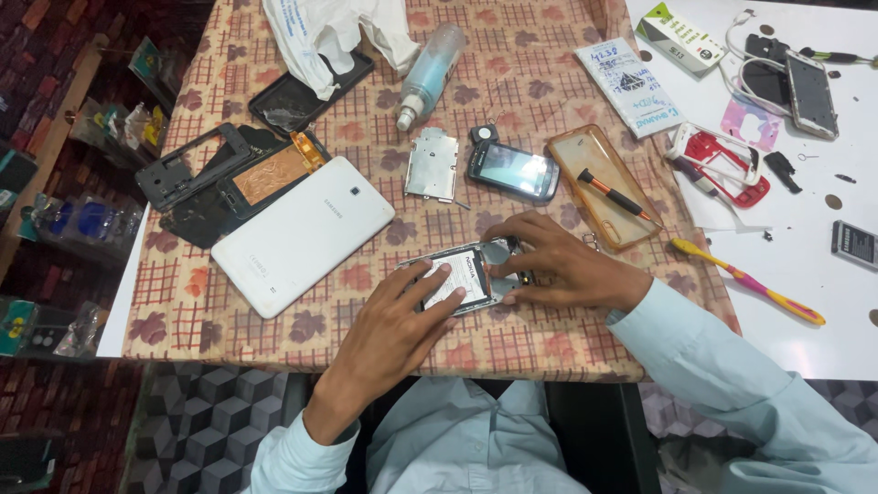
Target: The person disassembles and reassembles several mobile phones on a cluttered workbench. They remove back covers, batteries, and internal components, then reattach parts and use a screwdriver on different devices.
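A small opened phone (pixel 466 277) with its back cover off lies on the patterned tablecloth (pixel 512 73) near the front edge, its battery showing. My left hand (pixel 395 322) rests on its left side, fingers pressing on the battery. My right hand (pixel 560 263) grips the phone's right end, fingertips curled over the edge. Both sleeves are pale blue.
A white tablet back (pixel 302 233), black frames (pixel 187 165), a metal plate (pixel 431 165), a small dark phone (pixel 514 171), a clear case with a screwdriver (pixel 605 187), a spray bottle (pixel 430 73), a toothbrush (pixel 745 281) and phone parts (pixel 809 91) lie around.
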